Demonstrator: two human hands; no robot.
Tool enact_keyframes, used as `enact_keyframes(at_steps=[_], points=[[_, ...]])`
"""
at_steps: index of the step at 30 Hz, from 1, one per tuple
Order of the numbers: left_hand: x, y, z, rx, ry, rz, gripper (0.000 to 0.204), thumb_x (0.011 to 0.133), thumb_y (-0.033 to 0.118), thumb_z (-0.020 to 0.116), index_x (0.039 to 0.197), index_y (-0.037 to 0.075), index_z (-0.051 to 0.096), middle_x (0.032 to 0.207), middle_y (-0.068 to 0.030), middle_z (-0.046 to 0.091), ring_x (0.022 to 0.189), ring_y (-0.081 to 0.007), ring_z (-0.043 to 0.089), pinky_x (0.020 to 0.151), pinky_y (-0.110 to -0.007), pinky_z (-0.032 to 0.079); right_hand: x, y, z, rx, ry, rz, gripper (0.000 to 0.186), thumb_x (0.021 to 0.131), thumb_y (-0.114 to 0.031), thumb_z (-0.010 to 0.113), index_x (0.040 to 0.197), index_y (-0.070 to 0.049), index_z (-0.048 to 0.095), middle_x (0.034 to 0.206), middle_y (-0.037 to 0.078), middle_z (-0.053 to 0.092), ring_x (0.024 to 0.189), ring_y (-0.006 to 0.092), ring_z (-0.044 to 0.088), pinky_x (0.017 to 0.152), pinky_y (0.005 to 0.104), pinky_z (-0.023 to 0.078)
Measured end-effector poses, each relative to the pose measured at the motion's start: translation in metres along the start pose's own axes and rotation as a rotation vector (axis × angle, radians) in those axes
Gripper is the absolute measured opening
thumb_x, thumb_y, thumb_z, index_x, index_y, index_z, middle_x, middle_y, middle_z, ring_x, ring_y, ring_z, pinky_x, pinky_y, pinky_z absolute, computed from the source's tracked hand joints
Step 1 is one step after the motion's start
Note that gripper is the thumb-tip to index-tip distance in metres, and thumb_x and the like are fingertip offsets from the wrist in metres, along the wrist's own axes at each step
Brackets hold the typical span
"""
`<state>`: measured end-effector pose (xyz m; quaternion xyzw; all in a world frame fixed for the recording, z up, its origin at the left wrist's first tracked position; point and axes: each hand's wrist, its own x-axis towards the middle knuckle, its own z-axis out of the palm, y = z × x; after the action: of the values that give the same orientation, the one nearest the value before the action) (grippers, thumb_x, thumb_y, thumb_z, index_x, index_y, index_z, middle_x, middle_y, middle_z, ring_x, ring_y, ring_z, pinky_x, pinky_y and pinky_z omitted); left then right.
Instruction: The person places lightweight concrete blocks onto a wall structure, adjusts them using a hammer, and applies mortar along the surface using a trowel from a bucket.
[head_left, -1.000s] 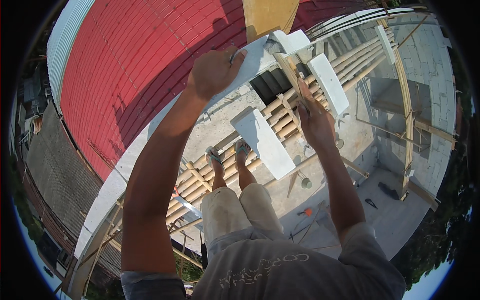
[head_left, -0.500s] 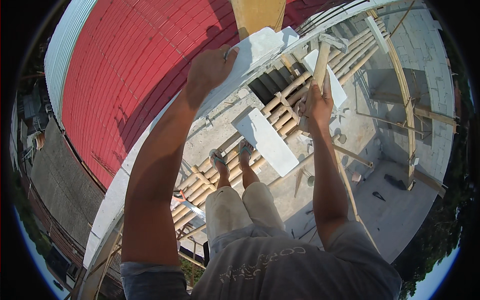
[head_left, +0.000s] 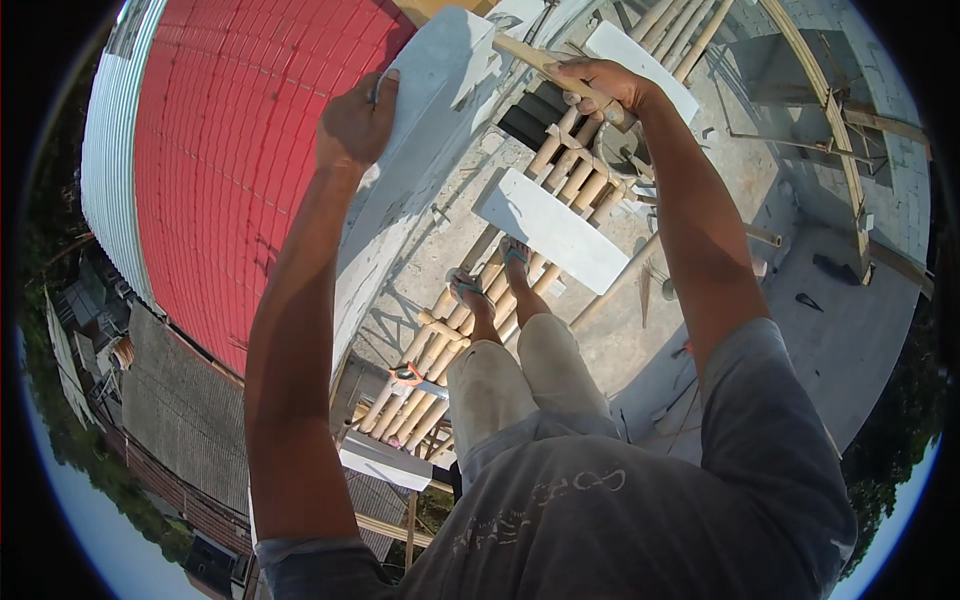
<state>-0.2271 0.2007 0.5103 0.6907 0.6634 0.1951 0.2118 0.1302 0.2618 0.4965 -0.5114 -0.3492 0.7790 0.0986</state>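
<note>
My left hand (head_left: 357,123) grips the edge of a large white block (head_left: 440,70) set on top of the grey-white wall (head_left: 400,210). My right hand (head_left: 598,84) is closed around a wooden handle (head_left: 530,55) whose far end lies against that block; the tool's head is hidden. I stand on a scaffold of bamboo poles (head_left: 450,350), my feet in sandals (head_left: 470,292) beside another white block (head_left: 552,229) that lies flat on the poles.
A red tiled roof (head_left: 230,160) spreads to the left below the wall. A further white block (head_left: 640,65) lies at the top right. A concrete floor (head_left: 830,330) with wooden props (head_left: 830,120) sits far below on the right. An orange tool (head_left: 410,378) rests on the poles.
My right hand has swung the wooden handle up and left onto the top block. The view has tilted, bringing wall and block closer. My left hand stays on the block's edge.
</note>
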Motion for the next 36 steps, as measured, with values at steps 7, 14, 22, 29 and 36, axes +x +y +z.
enact_keyframes(at_steps=[7,14,22,29,36], points=[[0.0,0.007,-0.013,-0.038,-0.176,-0.168,0.057,0.096,0.058,0.047,0.123,0.01,0.065,0.104,-0.0208,0.07,0.099,-0.036,0.066,0.086,-0.044,0.05,-0.02,0.107,0.051,0.244,0.225,-0.147,0.03,0.098,-0.038,0.06,0.105,-0.009,0.052,0.066,0.001,0.052,0.048,0.008,0.047,0.038,0.024,0.039],[-0.07,-0.033,-0.074,-0.133,-0.387,-0.346,0.058,0.095,0.056,0.052,0.135,0.014,0.06,0.126,-0.0127,0.066,0.119,-0.0264,0.06,0.101,-0.036,0.043,-0.136,0.351,0.113,0.171,0.608,0.295,0.028,0.095,-0.034,0.061,0.103,-0.01,0.052,0.064,0.001,0.049,0.044,0.0114,0.048,0.038,0.0294,0.042],[-0.262,-0.139,-0.17,-0.182,-0.404,-0.44,0.058,0.096,0.05,0.058,0.136,0.008,0.058,0.134,-0.0145,0.062,0.125,-0.0239,0.056,0.106,-0.034,0.04,-0.355,0.529,0.153,0.195,0.529,0.955,0.034,0.092,-0.035,0.065,0.098,-0.004,0.054,0.067,0.01,0.057,0.049,0.0216,0.056,0.043,0.041,0.046],[-0.34,-0.177,-0.163,-0.208,-0.164,-0.423,0.051,0.095,0.045,0.06,0.129,0.007,0.062,0.119,-0.0169,0.068,0.111,-0.0275,0.064,0.096,-0.036,0.047,-0.327,0.54,0.162,0.056,0.524,0.703,0.033,0.091,-0.033,0.066,0.102,-0.004,0.055,0.068,0.011,0.056,0.05,0.0213,0.056,0.044,0.0412,0.046],[-0.347,-0.193,-0.15,-0.299,-0.101,-0.507,0.055,0.091,0.047,0.065,0.129,0.008,0.063,0.116,-0.0162,0.07,0.109,-0.0283,0.065,0.096,-0.036,0.047,-0.208,0.37,0.21,-0.384,0.44,0.189,0.03,0.092,-0.024,0.062,0.119,-0.013,0.056,0.061,0.005,0.05,0.046,0.0149,0.051,0.042,0.034,0.042]])
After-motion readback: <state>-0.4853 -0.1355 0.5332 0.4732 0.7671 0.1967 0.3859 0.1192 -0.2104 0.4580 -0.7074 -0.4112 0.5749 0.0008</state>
